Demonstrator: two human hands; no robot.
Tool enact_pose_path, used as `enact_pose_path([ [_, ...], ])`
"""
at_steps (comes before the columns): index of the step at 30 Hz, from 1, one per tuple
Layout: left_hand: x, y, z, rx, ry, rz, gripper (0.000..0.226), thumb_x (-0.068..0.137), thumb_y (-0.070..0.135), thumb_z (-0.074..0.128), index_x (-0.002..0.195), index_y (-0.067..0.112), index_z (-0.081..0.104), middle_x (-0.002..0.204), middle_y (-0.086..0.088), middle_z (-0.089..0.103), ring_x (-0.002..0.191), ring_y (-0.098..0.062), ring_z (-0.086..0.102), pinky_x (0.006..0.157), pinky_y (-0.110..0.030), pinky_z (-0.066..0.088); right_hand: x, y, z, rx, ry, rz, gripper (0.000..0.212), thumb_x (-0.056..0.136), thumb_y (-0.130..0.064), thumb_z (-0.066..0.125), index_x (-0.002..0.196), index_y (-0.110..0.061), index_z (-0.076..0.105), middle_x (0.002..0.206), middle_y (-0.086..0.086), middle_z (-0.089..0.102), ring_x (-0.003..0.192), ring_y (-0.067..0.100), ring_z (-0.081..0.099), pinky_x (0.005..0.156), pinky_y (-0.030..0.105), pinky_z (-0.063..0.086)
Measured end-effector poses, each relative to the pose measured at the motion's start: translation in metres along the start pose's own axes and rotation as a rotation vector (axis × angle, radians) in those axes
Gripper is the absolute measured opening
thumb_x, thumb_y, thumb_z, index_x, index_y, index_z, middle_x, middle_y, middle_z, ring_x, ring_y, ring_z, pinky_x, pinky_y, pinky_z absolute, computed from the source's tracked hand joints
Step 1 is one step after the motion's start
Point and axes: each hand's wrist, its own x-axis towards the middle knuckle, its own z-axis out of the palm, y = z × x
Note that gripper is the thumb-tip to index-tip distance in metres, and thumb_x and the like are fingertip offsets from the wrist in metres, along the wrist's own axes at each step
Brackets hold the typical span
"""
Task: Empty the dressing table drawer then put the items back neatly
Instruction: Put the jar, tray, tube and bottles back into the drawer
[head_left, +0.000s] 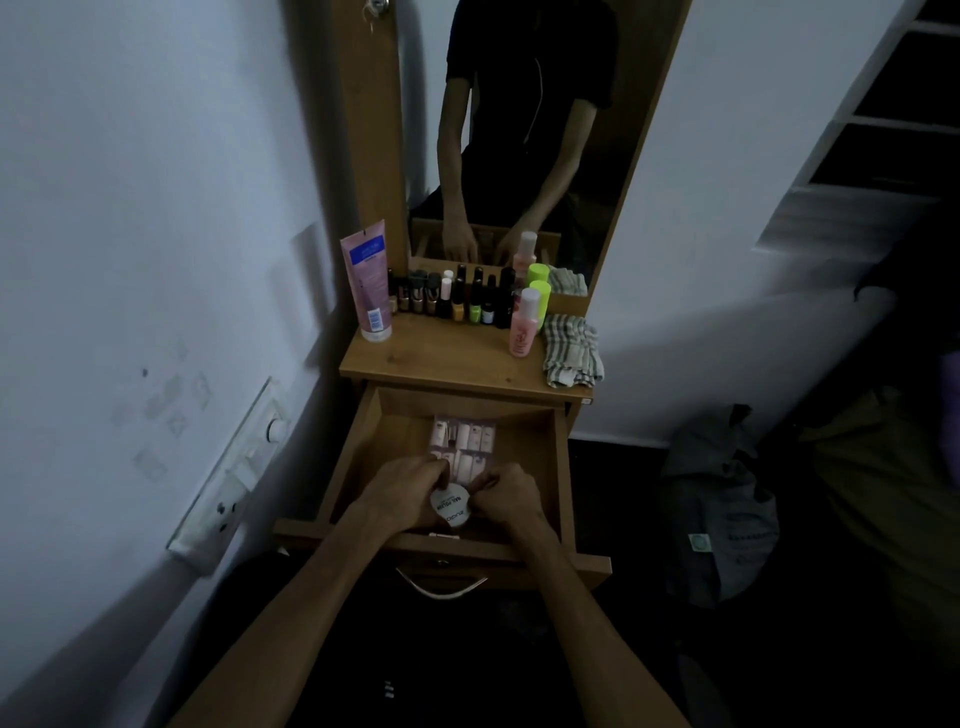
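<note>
Gripping a small round white-lidded jar between them, the left hand and right hand are curling fingers round it — low in the open wooden drawer, near its front edge, just before a clear pack of false nails.

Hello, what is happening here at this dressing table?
A person stands at the open drawer. Both hands, left hand and right hand, hold a small round white container inside it. A pack of false nails lies behind. Nail polish bottles, a pink tube and a folded cloth stand on top.
</note>
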Motion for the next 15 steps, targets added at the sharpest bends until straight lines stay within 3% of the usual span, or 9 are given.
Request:
enact_pose_path([
  [4,-0.002,0.000,-0.004,-0.078,-0.005,-0.017,0.044,0.084,0.042,0.075,0.121,0.026,0.056,0.126,0.007,0.055,0.111,-0.011,0.053,0.091,-0.024,0.039,0.000,0.001,-0.001,-0.004,0.048,0.000,0.008,0.087,-0.014,0.074,0.095,-0.014,0.075,0.098,-0.002,0.074,0.089,0.005,0.068,0.085,0.027,0.059],
  [7,-0.003,-0.006,-0.008,-0.240,0.089,-0.031,0.032,0.078,0.048,0.078,0.100,0.032,0.061,0.100,0.013,0.066,0.088,-0.001,0.060,0.085,-0.029,0.055,0.000,0.000,-0.004,0.040,0.111,-0.021,0.003,0.089,-0.018,0.073,0.091,-0.017,0.075,0.095,-0.006,0.072,0.083,0.000,0.064,0.079,0.021,0.055],
  [9,-0.003,-0.007,-0.013,-0.322,0.197,-0.071,0.018,0.083,0.041,0.075,0.092,0.033,0.062,0.090,0.014,0.066,0.083,0.001,0.061,0.083,-0.032,0.057,0.000,-0.003,-0.004,0.086,0.118,-0.059,0.007,0.091,-0.017,0.071,0.089,-0.024,0.071,0.097,-0.009,0.070,0.088,0.001,0.064,0.083,0.022,0.055],
  [11,-0.003,-0.007,-0.021,-0.413,0.334,-0.116,0.009,0.088,0.032,0.071,0.090,0.032,0.062,0.090,0.014,0.066,0.083,0.001,0.061,0.080,-0.029,0.055,0.001,-0.006,-0.002,0.117,0.130,-0.100,0.016,0.091,-0.016,0.070,0.086,-0.032,0.066,0.097,-0.009,0.070,0.093,0.004,0.067,0.090,0.031,0.059],
  [15,0.009,-0.011,-0.046,-0.619,0.691,-0.252,0.005,0.091,0.022,0.067,0.095,0.026,0.066,0.097,0.010,0.067,0.084,-0.001,0.060,0.075,-0.019,0.048,0.007,-0.020,-0.003,0.196,0.196,-0.179,0.017,0.091,-0.015,0.071,0.085,-0.031,0.069,0.090,-0.008,0.074,0.083,0.007,0.073,0.082,0.038,0.063],
])
